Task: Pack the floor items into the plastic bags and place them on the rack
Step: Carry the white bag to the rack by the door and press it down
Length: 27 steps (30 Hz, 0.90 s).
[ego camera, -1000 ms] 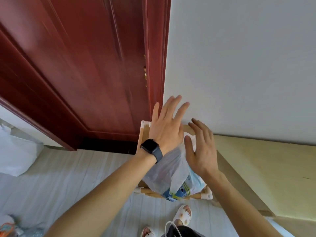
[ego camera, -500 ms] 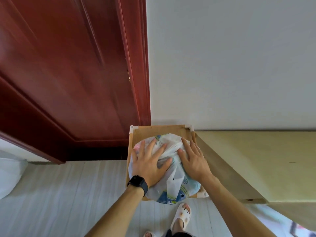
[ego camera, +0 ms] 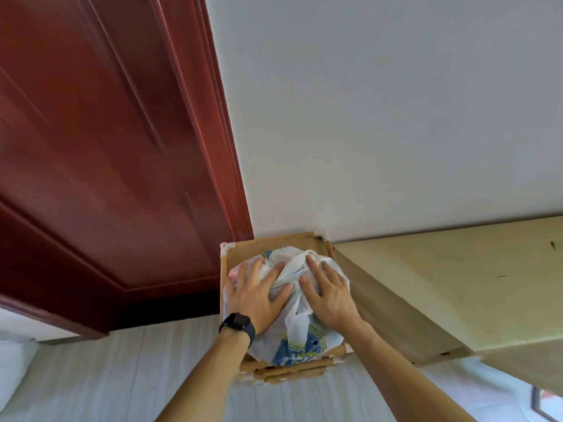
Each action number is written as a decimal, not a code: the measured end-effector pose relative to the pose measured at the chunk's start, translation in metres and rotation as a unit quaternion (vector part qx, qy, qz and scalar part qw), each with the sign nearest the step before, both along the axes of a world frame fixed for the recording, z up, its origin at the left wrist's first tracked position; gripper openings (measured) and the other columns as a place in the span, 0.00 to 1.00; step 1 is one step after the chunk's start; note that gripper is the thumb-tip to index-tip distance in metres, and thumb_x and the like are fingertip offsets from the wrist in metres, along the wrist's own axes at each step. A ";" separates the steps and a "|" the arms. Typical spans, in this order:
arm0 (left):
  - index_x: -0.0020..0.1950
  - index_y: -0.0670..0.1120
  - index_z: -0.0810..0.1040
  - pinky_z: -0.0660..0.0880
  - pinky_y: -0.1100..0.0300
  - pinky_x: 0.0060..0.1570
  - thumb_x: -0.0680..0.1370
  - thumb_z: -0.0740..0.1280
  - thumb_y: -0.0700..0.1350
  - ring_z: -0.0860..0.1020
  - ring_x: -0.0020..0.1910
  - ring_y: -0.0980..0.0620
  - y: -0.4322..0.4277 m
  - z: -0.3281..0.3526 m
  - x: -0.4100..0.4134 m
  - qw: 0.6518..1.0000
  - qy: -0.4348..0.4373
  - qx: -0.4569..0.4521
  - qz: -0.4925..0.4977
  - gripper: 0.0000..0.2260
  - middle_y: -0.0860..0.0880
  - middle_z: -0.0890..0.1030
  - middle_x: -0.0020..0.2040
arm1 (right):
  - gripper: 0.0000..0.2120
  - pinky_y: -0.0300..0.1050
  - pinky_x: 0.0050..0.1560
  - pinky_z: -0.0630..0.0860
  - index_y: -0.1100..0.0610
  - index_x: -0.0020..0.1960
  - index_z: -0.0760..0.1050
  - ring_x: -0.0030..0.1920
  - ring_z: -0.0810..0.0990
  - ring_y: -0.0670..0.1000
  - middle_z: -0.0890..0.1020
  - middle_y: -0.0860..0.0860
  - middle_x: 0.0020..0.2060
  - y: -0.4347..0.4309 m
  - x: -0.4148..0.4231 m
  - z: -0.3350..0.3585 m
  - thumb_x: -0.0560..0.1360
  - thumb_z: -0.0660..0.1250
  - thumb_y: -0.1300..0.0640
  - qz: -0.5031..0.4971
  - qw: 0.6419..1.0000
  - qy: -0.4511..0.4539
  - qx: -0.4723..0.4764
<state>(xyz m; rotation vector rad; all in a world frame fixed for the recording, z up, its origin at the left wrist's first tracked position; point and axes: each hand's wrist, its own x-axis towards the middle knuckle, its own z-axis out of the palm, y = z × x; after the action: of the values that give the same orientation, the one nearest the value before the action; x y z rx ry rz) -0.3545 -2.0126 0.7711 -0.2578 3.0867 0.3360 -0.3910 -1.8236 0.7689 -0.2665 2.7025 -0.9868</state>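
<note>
A full white plastic bag (ego camera: 300, 336), tied at the top and showing blue and yellow packaging through its skin, sits on the top shelf of a small wooden rack (ego camera: 274, 240) against the wall. My left hand (ego camera: 257, 292), with a black watch on the wrist, lies flat on the bag's left side with fingers spread. My right hand (ego camera: 329, 295) lies flat on the bag's right side, fingers spread, just below the knot. Neither hand grips anything.
A dark red door (ego camera: 106, 162) stands to the left of the rack, a white wall (ego camera: 380, 117) behind it. A pale yellow board (ego camera: 457, 284) leans right beside the rack. A white bag (ego camera: 13, 370) lies on the pale floor (ego camera: 122, 376) at far left.
Both hands came down from above the bag and now press flat on top of it. The bag has settled lower on the rack's top shelf.
</note>
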 end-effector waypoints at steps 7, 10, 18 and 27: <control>0.75 0.64 0.58 0.53 0.36 0.70 0.75 0.36 0.71 0.57 0.76 0.46 0.026 0.062 -0.010 0.999 -0.013 -0.047 -0.024 0.32 0.53 0.61 0.77 | 0.27 0.51 0.75 0.55 0.37 0.77 0.58 0.78 0.56 0.52 0.61 0.46 0.78 0.096 0.032 0.066 0.79 0.55 0.34 -0.031 0.996 0.068 -0.044; 0.77 0.64 0.53 0.47 0.36 0.72 0.76 0.44 0.70 0.50 0.78 0.47 0.076 0.096 -0.023 0.996 -0.012 -0.058 -0.061 0.30 0.52 0.54 0.80 | 0.26 0.50 0.74 0.58 0.37 0.74 0.64 0.77 0.59 0.51 0.64 0.47 0.76 0.175 0.056 0.096 0.78 0.59 0.35 -0.100 0.986 0.122 -0.054; 0.78 0.62 0.55 0.43 0.40 0.74 0.77 0.51 0.69 0.47 0.79 0.51 0.386 0.161 0.015 0.950 0.063 0.005 -0.307 0.30 0.53 0.51 0.80 | 0.22 0.46 0.74 0.59 0.39 0.71 0.70 0.77 0.60 0.48 0.68 0.46 0.75 0.436 0.218 0.157 0.78 0.63 0.41 -0.332 0.904 0.268 0.002; 0.73 0.62 0.66 0.52 0.39 0.73 0.75 0.55 0.65 0.56 0.77 0.47 0.751 0.244 0.182 0.783 0.201 0.069 -0.584 0.26 0.50 0.61 0.77 | 0.21 0.51 0.75 0.61 0.41 0.70 0.72 0.76 0.61 0.49 0.69 0.47 0.74 0.686 0.475 0.215 0.78 0.67 0.48 -0.543 0.762 0.337 0.105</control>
<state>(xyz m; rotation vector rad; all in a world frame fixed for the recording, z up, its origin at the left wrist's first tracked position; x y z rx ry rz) -0.1720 -1.2613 1.0147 1.8282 2.7919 0.5520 0.0838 -1.1379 0.9840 1.4294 3.5785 -0.8493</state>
